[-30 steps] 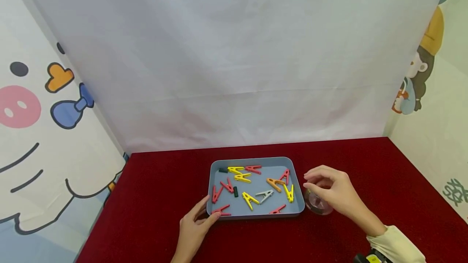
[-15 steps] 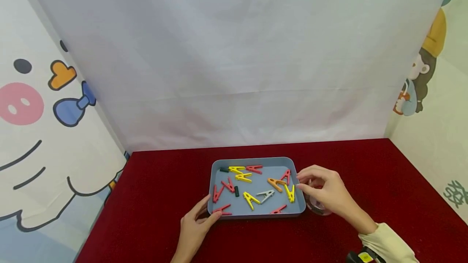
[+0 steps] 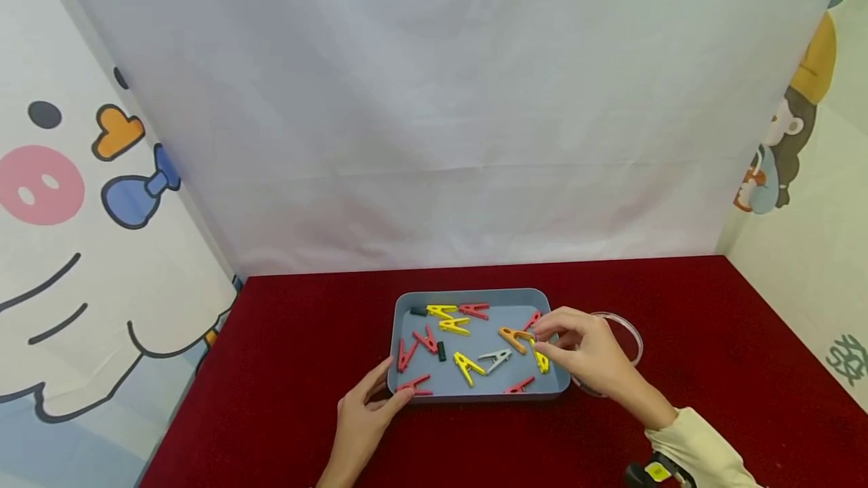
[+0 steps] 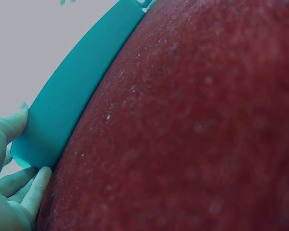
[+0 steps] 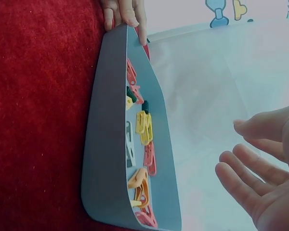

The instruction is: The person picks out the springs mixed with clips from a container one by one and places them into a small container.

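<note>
A blue-grey tray (image 3: 475, 398) holds several spring clips: red clips (image 3: 472, 310), yellow clips (image 3: 468, 367), an orange clip (image 3: 513, 338) and a grey clip (image 3: 497, 358). Two small dark green ribbed cylinders (image 3: 441, 351) lie among them. My left hand (image 3: 366, 414) grips the tray's near left corner, thumb at the rim and fingers against the outer wall. Above the tray's right side hovers my right hand (image 3: 583, 346), overlapping a red and a yellow clip in the head view. Its thumb and fingers (image 5: 238, 190) are apart with nothing between them in the right wrist view.
To the right of the tray stands a round clear dish (image 3: 637, 337), partly hidden behind my right hand. A red cloth (image 3: 298, 352) covers the table. White sheeting (image 3: 475, 134) closes off the back, with printed cartoon panels at both sides.
My right hand has moved left, from over the clear dish to above the tray's right side, leaving more of the dish's rim visible. My left hand keeps its grip on the corner.
</note>
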Available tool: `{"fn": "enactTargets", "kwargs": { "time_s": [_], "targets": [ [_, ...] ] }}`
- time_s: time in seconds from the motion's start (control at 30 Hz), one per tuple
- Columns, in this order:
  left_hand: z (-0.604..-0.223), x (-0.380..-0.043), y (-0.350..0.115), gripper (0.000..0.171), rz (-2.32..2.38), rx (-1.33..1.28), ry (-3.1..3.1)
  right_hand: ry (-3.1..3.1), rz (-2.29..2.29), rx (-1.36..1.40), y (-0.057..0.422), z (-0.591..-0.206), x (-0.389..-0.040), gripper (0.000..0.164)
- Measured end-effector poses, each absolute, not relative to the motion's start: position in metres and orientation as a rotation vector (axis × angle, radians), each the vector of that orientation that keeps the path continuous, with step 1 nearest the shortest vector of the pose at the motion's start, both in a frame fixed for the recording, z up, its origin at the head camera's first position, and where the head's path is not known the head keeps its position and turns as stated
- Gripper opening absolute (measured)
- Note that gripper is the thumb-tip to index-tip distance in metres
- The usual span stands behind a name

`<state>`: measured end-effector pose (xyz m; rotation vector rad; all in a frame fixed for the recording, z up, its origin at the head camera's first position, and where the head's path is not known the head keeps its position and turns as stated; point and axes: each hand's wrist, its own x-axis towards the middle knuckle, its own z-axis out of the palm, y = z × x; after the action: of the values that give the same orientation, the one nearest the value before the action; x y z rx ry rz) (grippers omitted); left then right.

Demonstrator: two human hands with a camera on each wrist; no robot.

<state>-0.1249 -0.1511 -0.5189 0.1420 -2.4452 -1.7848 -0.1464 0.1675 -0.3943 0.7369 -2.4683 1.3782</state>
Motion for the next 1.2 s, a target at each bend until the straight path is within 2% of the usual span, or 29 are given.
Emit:
{"fn": "enactTargets", "kwargs": {
  "time_s": [0.33, 0.83, 1.0, 1.2],
  "targets": [
    [-0.518, -0.125, -0.150, 0.064, -1.773, 0.133, -2.430, -2.459, 1.436, 0.799, 0.163, -0.418, -0.164, 0.019],
    [-0.513, -0.124, -0.150, 0.065, -1.783, 0.108, -2.432, -2.458, 1.458, 0.800, 0.148, -0.420, -0.171, 0.019],
    [-0.514, -0.124, -0.150, 0.064, -1.777, 0.106, -2.433, -2.463, 1.434, 0.818, 0.143, -0.420, -0.172, 0.018],
    [-0.514, -0.124, -0.151, 0.064, -1.773, 0.097, -2.427, -2.496, 1.415, 0.831, 0.129, -0.394, -0.159, 0.017]
  ]
}}
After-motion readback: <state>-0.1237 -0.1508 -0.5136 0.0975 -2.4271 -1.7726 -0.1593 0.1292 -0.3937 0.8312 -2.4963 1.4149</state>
